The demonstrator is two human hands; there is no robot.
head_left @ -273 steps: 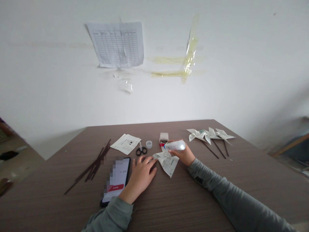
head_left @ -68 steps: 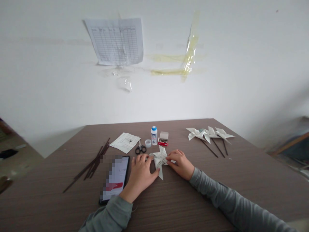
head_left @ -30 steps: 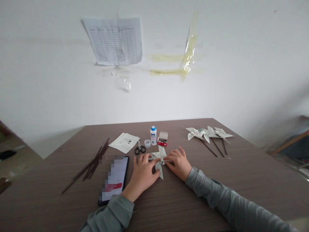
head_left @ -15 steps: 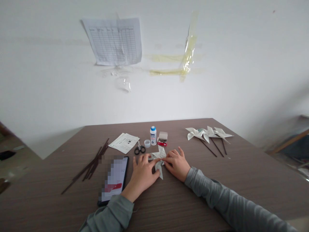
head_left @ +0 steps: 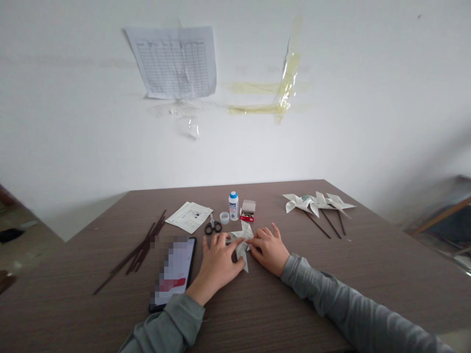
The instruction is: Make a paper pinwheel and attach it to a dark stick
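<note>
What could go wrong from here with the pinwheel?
With fingertips of the left grip and right grip near its middle, the paper pinwheel might crease or shift.
The red box stands open just beyond; a bump could spill its contents.
The upright bottle beside that box may tip if knocked.

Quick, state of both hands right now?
Left hand: open, spread, touching the paper pinwheel.
Right hand: bent, touching near the paper pinwheel's middle; whether pinching or just pressing cannot be told.
</note>
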